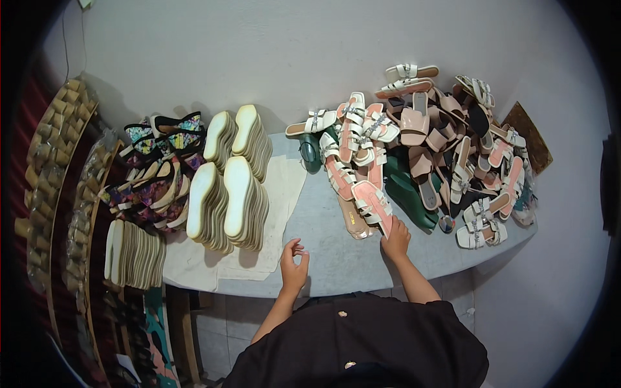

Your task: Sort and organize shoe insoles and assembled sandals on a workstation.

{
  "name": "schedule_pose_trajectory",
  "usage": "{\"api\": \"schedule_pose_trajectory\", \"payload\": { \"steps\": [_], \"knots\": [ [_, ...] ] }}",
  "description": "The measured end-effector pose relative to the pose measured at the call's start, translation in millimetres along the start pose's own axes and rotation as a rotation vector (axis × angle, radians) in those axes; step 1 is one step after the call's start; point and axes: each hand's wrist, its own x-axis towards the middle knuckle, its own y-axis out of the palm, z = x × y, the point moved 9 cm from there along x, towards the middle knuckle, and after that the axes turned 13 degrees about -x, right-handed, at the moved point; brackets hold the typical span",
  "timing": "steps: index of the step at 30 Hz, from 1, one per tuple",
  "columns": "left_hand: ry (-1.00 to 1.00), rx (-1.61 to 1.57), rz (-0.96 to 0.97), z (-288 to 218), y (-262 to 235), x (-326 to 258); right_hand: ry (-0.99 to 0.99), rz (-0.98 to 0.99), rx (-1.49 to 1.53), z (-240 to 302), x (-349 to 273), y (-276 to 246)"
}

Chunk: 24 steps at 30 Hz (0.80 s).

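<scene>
My right hand (396, 241) grips the heel end of a flat sandal (375, 205) with a pink insole and white straps. That sandal lies at the near edge of a heap, with a clear-looking sandal (354, 218) partly under it. More white-strapped sandals (351, 132) are piled just behind. My left hand (294, 270) is over the front of the table, fingers loosely curled and apart, with nothing in it. Nearest to it are stacks of cream foot-shaped soles (240, 200) on a pale cloth.
Beige slides (414, 121) and dark green shoe lasts (404, 191) crowd the right of the grey table (317, 258). Flowered fabric uppers (152, 184) and more soles (136, 255) sit at the left. Shelves of wooden-looking heel blocks (61, 129) stand beside them. A wall backs the table.
</scene>
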Motion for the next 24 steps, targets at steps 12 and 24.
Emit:
{"api": "schedule_pose_trajectory", "payload": {
  "steps": [12,24],
  "knots": [
    [-0.139,-0.04,0.137,39.0,66.9,18.8,-0.167,0.177,0.994,-1.1,-20.6,-27.2],
    [-0.568,-0.772,-0.258,100.4,26.0,50.6,0.063,0.255,0.991,52.1,87.7,17.6]
  ]
}}
